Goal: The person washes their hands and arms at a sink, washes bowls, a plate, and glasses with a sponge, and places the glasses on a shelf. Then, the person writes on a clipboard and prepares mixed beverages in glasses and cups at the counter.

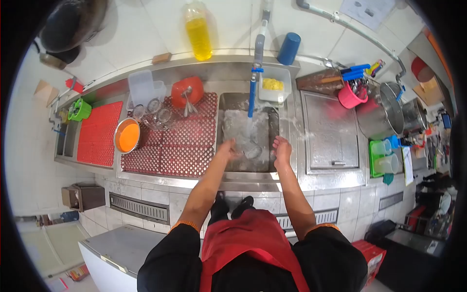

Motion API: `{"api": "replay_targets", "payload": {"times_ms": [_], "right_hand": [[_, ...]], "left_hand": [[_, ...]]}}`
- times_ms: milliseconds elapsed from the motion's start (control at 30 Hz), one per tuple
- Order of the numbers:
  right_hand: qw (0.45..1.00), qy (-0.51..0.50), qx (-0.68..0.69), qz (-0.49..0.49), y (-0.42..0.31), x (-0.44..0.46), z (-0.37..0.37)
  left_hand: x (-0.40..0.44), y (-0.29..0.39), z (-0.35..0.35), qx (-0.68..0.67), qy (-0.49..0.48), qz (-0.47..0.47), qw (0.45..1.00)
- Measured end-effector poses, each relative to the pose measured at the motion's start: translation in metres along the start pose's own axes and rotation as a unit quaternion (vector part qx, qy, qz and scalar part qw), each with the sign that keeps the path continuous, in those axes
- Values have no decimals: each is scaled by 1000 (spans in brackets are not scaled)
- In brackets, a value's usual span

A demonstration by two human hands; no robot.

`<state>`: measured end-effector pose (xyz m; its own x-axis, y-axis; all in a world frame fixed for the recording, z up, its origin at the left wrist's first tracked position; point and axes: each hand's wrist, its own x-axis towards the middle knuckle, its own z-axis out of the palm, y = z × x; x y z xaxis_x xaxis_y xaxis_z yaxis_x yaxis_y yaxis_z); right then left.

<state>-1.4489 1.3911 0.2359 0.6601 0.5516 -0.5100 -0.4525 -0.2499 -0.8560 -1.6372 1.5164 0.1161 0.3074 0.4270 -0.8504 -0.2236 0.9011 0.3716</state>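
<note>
L hand [227, 148] by glass [252, 151] in sink [274, 124], can't tell if gripping; R hand [282, 151] apart, fingers loose — wet, slick glass cld slip & poss. chip!

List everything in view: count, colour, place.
Sink: one, silver, centre
Hose: one, blue, above sink
Indistinct item: one, clear, in sink
Tub: one, translucent, behind sink
Bottle: one, yellow, ledge
Cup: one, blue, ledge
Matting: two areas, red, left
Mugs: several, clear, on matting
Bowl: one, silver, matting's edge
Container: one, pink, right counter
Pot: one, silver, right
Tray: one, green, right
Clutter: much, mixed, edges
Apron: one, red, wearer's front
Left hand, right hand: one each, at sink
</note>
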Motion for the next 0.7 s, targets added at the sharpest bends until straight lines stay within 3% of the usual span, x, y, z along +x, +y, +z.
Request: {"api": "replay_targets", "payload": {"times_ms": [67,167,200,233,300,333,367,400,433,467,500,567,633,700], "right_hand": [[998,12,26,54,4,27,16],[993,-31,64,94,0,58,47],[977,-54,118,171,4,78,61],[951,-76,167,249,17,99,73],[785,-138,388,463,66,139,102],[787,-143,380,465,91,153,108],[739,-144,455,475,115,162,114],[683,-143,530,482,127,164,119],[682,-144,530,482,126,161,116],[740,-130,464,469,119,159,106],[793,-115,393,451,107,158,94],[818,-146,270,487,71,168,60],[934,-219,114,257,12,157,47],[947,-279,26,159,-105,93,59]], "left_hand": [[-9,-15,-9,-122,-3,-134,983],[-46,-51,-18,-224,-72,-61,970],[-55,-55,-25,-343,-114,-141,921],[-63,-50,-28,-403,-139,-176,887],[-84,-35,-36,-478,-176,-224,831],[-101,-24,-32,-460,-192,-163,852],[-119,-12,-27,-441,-202,-101,868],[-135,7,-22,-369,-203,33,907],[-140,27,-31,-370,-164,71,912],[-156,42,-36,-349,-138,142,916],[-156,55,-57,-409,-145,105,895],[-135,72,-116,-465,-148,59,871],[-108,82,-150,-597,-136,-9,791],[-101,83,-161,-672,-139,-34,727]]}}
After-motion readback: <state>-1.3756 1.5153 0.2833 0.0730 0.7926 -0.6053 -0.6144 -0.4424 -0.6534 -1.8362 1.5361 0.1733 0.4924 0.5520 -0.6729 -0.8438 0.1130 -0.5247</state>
